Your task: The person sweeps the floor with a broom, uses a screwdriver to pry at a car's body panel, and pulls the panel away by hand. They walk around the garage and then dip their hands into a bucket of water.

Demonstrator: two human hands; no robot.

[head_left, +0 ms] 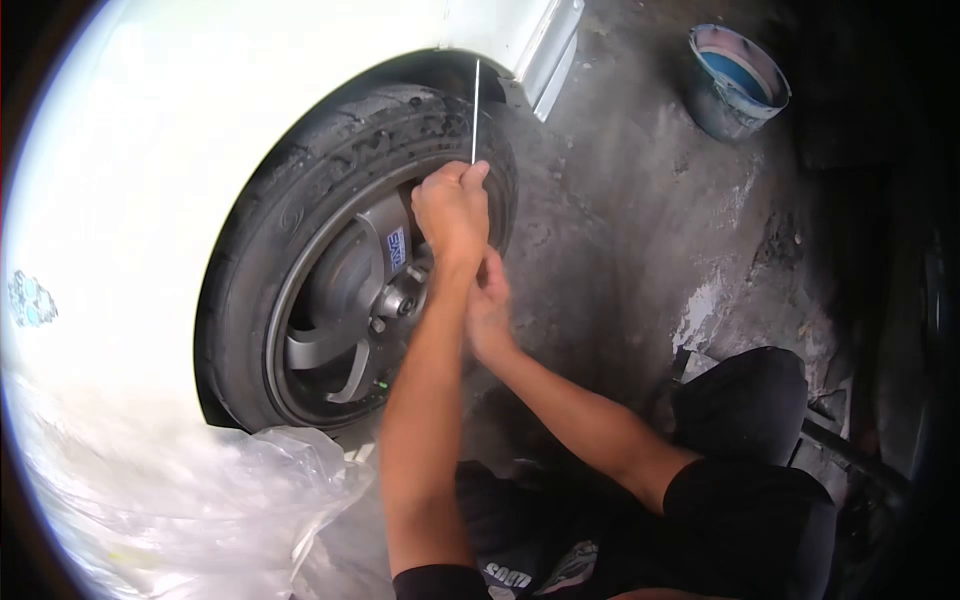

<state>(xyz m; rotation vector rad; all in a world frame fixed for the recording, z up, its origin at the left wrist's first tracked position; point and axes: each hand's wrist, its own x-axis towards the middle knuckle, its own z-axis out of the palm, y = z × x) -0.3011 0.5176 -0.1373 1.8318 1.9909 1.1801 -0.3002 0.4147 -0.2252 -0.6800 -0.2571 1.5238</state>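
My left hand point(452, 210) is closed around a thin pale rod point(475, 112), in front of the wheel's rim. The rod stands nearly upright from my thumb, and its tip reaches the edge of the white car body point(330, 55) at the wheel arch. Just below, my right hand point(490, 310) is beside my left wrist with its fingers drawn together. Part of it is hidden, and what it holds cannot be made out. Behind both hands is the black tire point(255, 230) with a grey spoked wheel point(325, 348).
Crumpled clear plastic sheeting point(240, 500) hangs at the lower left, below the tire. A bucket point(725, 118) with blue inside stands on the stained grey floor point(620, 220) at the upper right. My dark-clothed knee point(745, 405) is at the lower right.
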